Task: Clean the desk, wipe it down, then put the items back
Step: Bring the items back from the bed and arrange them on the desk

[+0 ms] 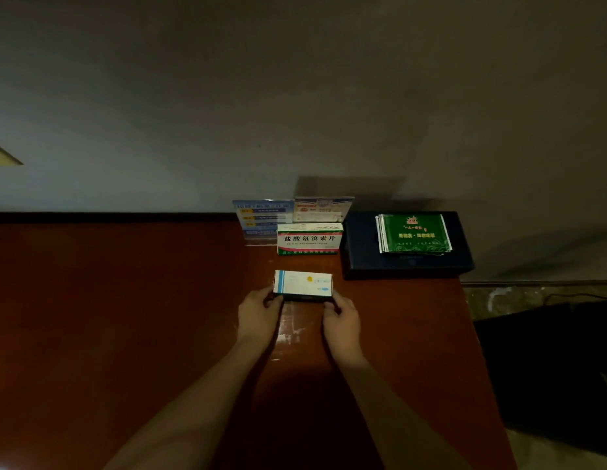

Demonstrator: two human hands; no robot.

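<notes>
A glossy reddish-brown wooden table (125, 300) runs along a plain, dimly lit grey wall (295, 96), with a dark strip where the two meet; past the table's right edge lies a mottled floor (498, 300) and a dark shape too dim to identify. At the back of the table, against the wall, stand two clear sign holders: a blue printed card (263, 218) on the left and a pale card (320, 209) beside it. Directly in front of them sits a green-and-white medicine box (309, 238) with Chinese lettering, its long side parallel to the wall. To its right, a dark blue flat box (407, 262) lies on the table with a small stack of green sachets (414, 233) resting on top. Nearer the person, in front of the medicine box and apart from it, is a white box with a blue stripe (302, 284), long axis left to right, the stripe at its left end. The left hand (259, 315) grips its left end and the right hand (342, 318) its right end, fingers curled around the lower corners. Whether it rests on the table or is lifted slightly cannot be told.
</notes>
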